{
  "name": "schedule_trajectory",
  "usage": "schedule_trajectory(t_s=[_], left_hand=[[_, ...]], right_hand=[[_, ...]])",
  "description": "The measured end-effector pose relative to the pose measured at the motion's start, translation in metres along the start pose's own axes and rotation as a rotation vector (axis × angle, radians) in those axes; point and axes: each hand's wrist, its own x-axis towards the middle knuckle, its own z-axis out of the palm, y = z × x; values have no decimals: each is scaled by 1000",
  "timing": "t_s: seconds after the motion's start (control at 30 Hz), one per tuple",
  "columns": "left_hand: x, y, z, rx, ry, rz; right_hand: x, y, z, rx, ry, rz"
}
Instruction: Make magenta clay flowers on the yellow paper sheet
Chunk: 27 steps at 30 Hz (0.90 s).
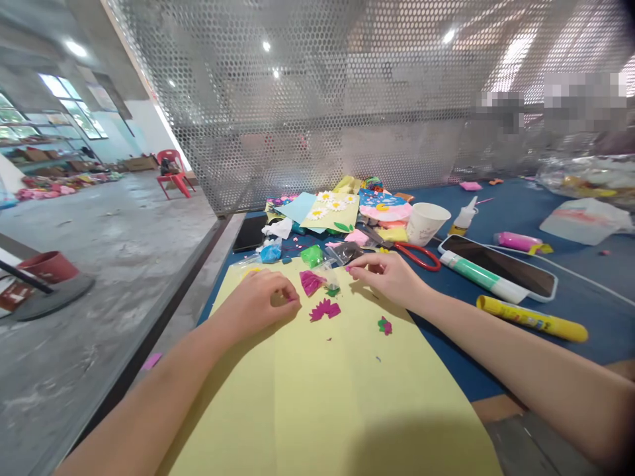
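A magenta half-flower of pointed petals (325, 309) lies on the large yellow paper sheet (317, 396). My left hand (262, 297) rests on the sheet left of it, thumb and index finger pinched together; whatever sits between them is too small to make out. Across from it, my right hand (384, 274) pinches a small magenta piece (348, 269) at its fingertips. Between the hands is a clear bag with magenta material (311, 282). A small green and magenta lump (384, 325) lies on the sheet below my right hand.
Red-handled scissors (419, 256), a paper cup (427, 223), a phone (501, 264), a green-white tube (483, 276) and a yellow tube (532, 318) are at right. Daisy-decorated paper (331, 210) and another dark phone (250, 233) lie behind. A perforated metal screen (317, 132) borders the table's back.
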Motion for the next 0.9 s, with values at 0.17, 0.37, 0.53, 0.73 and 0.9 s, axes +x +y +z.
schedule_trajectory(t_s=[0.17,0.37,0.53,0.73,0.9], left_hand=[[2,4,0,-56,96,43],[1,18,4,-78,302,194],[2,23,7,-92,253,156],[3,38,11,-287,214,88],[3,47,16,-352,182,40]], right_hand=[[-3,-8,-1,-92,47,6],[-15,-26,11,-259,-12,-106],[-17,-24,20,-337,16,-201],[-13,-24,18,-184,3,-160],[-16,-31,19,-14,-98,-206]])
